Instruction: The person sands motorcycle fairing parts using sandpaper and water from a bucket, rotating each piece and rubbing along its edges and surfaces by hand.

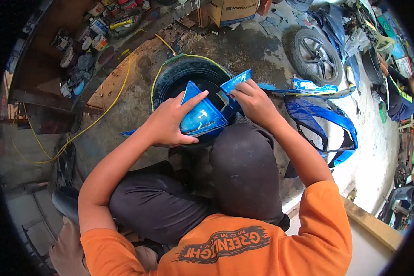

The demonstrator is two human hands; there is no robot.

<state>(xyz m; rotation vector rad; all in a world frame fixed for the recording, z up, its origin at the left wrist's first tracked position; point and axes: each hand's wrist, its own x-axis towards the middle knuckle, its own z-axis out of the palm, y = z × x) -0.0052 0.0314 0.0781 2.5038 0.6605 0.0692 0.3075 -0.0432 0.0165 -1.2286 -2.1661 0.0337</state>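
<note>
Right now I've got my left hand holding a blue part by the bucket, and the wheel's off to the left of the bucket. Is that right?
Not quite: the head view shows the wheel to the right of the bucket. Your left hand is holding a blue part by it, as you said.

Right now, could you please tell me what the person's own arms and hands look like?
The left hand and the right hand are ungloved, with no watch visible. Short orange fabric sleeves leave both forearms bare.
</note>
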